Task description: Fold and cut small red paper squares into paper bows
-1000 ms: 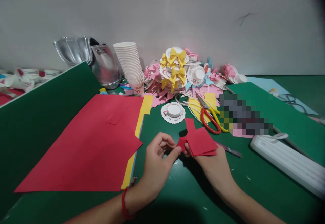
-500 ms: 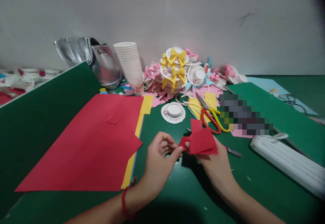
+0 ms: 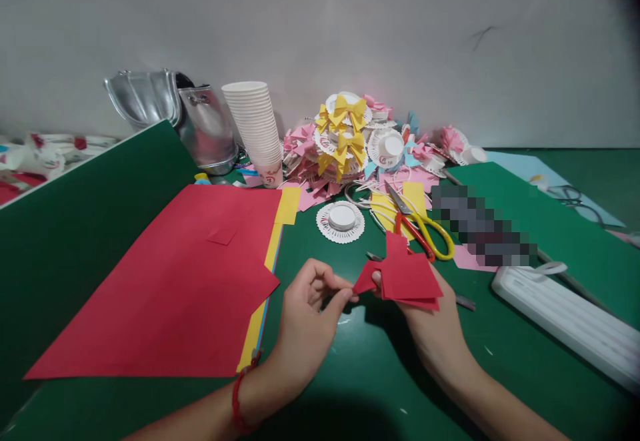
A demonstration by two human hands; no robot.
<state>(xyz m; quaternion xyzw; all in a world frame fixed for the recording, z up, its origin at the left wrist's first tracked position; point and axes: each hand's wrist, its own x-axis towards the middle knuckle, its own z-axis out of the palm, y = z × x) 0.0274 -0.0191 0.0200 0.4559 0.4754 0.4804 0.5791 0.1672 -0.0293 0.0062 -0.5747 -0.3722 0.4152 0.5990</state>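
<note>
Cut and folded red paper (image 3: 411, 275) is held by my right hand (image 3: 433, 314), whose thumb shows at the paper's left side; the other fingers are hidden beneath it. With thumb and index finger, my left hand (image 3: 315, 307) pinches the pointed left tip of that same paper. Beyond the hands lies a white fringed paper disc (image 3: 341, 222) with a round raised centre. Large red sheets (image 3: 165, 287) rest to the left, over yellow and blue ones. Red-handled and yellow-handled scissors (image 3: 433, 234) lie just behind the red paper.
At the back stand a silver bag (image 3: 207, 127), stacked paper cups (image 3: 255, 127) and a pile of paper decorations with yellow bows (image 3: 350, 114). A white power strip (image 3: 570, 324) lies at the right. A green board (image 3: 100, 227) slants up on the left.
My right hand and the red paper have moved slightly right, and the paper's layers have fanned apart. My left hand has shifted slightly left, still pinching the tip.
</note>
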